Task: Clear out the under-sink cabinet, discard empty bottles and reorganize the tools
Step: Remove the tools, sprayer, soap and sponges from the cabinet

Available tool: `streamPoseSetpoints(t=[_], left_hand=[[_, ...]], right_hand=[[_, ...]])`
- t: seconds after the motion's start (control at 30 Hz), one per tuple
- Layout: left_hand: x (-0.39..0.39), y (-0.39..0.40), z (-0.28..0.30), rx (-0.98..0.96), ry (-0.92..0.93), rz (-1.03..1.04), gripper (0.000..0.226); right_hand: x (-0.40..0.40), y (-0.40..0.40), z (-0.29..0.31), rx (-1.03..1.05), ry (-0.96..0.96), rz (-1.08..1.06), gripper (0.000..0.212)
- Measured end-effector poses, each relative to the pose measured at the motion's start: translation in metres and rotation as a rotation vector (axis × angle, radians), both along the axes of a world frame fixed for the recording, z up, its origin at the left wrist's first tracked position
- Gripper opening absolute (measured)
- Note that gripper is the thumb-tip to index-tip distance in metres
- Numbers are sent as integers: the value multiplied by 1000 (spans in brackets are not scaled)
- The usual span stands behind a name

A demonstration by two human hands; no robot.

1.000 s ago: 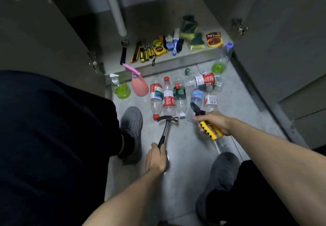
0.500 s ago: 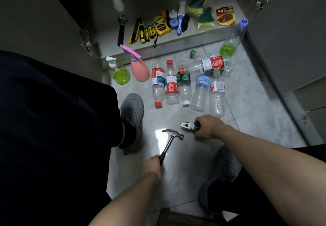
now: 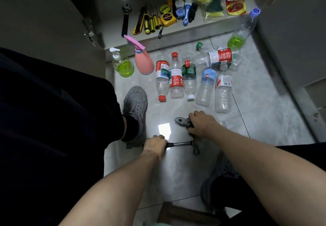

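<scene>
- A person squats before the open cabinet (image 3: 202, 30), a tool in each hand, both held low over the floor (image 3: 261, 120) — by the look of it, tools being sorted apart from the bottles.
- The left hand (image 3: 155, 145) is curled round the grip of a hammer (image 3: 183, 144); the shaft lies level and points right, its head just under the right wrist.
- The right hand (image 3: 200, 123) is wrapped round the handles of the pliers (image 3: 182, 121), whose nose pokes out to the left, just beside the hammer.
- Both forearms reach forward from the lower edge, knuckles up, wrists bent down toward the tiles.
- Clear bottles (image 3: 192, 79) lie on the floor beyond the hands, most in a row side by side — likely gathered for discarding.
- A pink sprayer (image 3: 143, 62) and a soap pump (image 3: 122, 64) stand to their left.
- Screwdrivers (image 3: 152, 20), a tape measure (image 3: 168, 18) and sponges (image 3: 211, 2) lie on the cabinet base.
</scene>
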State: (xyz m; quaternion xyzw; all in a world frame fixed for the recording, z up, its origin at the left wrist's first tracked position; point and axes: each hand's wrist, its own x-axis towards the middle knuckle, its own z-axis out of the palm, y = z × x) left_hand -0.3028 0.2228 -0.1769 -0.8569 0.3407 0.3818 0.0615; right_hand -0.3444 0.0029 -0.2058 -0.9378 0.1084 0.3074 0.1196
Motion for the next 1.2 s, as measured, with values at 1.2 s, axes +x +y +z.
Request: streamPoseSetpoints(t=[1.2], left_hand=[[363,-132,193,-77,-430,-53,22]], right_hand=[[298,-88,208,188,-362,-312,25]])
